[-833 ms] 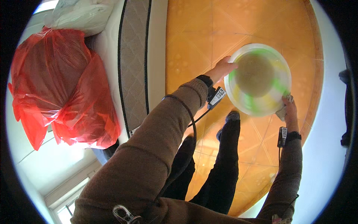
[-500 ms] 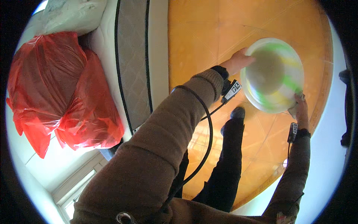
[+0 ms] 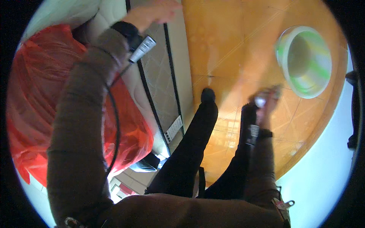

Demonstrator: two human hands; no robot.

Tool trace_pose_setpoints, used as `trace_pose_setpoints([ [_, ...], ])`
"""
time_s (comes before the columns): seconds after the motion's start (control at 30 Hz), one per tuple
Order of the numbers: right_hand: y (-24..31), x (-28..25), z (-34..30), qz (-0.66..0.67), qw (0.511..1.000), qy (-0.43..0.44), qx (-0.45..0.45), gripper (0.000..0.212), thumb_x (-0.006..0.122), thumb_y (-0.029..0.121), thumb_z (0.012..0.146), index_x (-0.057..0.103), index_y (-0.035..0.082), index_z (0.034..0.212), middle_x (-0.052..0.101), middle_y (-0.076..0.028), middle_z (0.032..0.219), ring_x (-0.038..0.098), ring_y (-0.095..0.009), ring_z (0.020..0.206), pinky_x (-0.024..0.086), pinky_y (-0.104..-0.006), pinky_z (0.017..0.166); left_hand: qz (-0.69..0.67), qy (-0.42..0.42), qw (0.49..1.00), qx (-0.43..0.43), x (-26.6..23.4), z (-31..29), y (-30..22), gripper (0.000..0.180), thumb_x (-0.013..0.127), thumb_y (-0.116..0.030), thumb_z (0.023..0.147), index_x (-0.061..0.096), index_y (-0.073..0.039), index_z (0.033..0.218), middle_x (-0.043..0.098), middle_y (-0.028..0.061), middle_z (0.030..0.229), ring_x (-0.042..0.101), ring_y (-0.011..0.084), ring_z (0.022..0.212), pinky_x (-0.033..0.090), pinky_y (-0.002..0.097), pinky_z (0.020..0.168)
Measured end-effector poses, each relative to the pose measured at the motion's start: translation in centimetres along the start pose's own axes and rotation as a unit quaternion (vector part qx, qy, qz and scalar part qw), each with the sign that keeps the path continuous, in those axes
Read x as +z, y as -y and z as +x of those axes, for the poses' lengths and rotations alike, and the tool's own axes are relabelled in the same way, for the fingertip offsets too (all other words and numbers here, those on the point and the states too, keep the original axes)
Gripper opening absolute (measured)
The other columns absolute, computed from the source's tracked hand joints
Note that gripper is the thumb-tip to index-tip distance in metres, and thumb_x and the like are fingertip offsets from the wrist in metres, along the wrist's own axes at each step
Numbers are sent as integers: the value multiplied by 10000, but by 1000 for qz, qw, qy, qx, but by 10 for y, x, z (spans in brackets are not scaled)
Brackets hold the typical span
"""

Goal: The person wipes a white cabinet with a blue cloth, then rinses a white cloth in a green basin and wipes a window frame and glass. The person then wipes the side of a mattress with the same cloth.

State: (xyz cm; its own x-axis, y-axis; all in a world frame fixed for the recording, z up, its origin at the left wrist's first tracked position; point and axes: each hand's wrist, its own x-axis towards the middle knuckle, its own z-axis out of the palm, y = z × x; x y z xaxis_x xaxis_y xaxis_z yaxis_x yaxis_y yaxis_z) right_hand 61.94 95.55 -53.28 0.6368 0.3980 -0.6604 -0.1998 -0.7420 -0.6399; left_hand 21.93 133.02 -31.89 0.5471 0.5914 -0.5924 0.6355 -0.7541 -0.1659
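Observation:
A white basin (image 3: 310, 64) with green and yellow streaks stands on the tiled floor at the right, apart from both hands. My left hand (image 3: 157, 13) is over the edge of the mattress (image 3: 154, 64) at the upper left. Its fingers are loosely extended, somewhat blurred, and nothing shows in them. Motion smears my right hand (image 3: 266, 104), which is low over the floor beside my right foot, left of the basin. It is closed on what looks like a crumpled greyish cloth (image 3: 276, 91), whose outline is unclear.
A large red plastic bag (image 3: 42, 83) lies at the left, partly behind my left arm. Orange floor tiles (image 3: 216, 41) stretch between the mattress and the pale wall (image 3: 319, 163). My legs and dark shoe (image 3: 208, 95) are below, and a cable runs along my left arm.
Both hands have let go of the basin, which now sits farther right in view. My left hand has swung left to the mattress; my right hand has moved left toward my foot.

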Motion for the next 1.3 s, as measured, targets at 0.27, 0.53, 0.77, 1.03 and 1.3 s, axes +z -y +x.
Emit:
trace_pose_setpoints([
  [0.27,-131,202,-221,63,958,214,182,584,576,417,985,504,2,1389,616,-138,1261,597,-262,1091,489,-380,925,36,212,976,46,-20,-17,62,347,557,-282,986,633,-167,1303,585,66,1374,471,304,1328,215,553,1193],
  [0.53,-113,328,-234,-70,919,385,-46,568,338,377,1065,398,-32,1454,422,-235,1474,361,-373,1375,287,-428,1148,-137,84,982,101,-11,-10,57,331,581,-280,983,654,-134,1271,657,93,1255,572,290,1208,240,534,1190],
  [0.77,99,484,-131,142,895,370,-204,531,311,357,1074,407,40,1489,349,-256,1548,284,-405,1458,232,-447,1204,-194,5,980,33,-2,-6,51,316,595,-273,976,676,-121,1241,695,124,1148,602,279,1155,283,456,1180],
  [1.03,-113,277,-269,-57,929,357,-77,510,374,302,1071,393,4,1484,361,-215,1552,329,-359,1444,244,-435,1193,-98,-127,979,129,10,-5,63,226,630,-215,941,717,-131,1132,692,81,958,639,294,947,486,422,886],
  [1.3,-34,407,-149,26,915,399,-53,625,309,446,1070,406,-28,1464,432,-191,1506,380,-304,1404,277,-388,1169,-171,-169,966,95,11,-4,59,190,668,-165,921,730,-134,1098,709,75,923,661,258,891,501,370,838],
])
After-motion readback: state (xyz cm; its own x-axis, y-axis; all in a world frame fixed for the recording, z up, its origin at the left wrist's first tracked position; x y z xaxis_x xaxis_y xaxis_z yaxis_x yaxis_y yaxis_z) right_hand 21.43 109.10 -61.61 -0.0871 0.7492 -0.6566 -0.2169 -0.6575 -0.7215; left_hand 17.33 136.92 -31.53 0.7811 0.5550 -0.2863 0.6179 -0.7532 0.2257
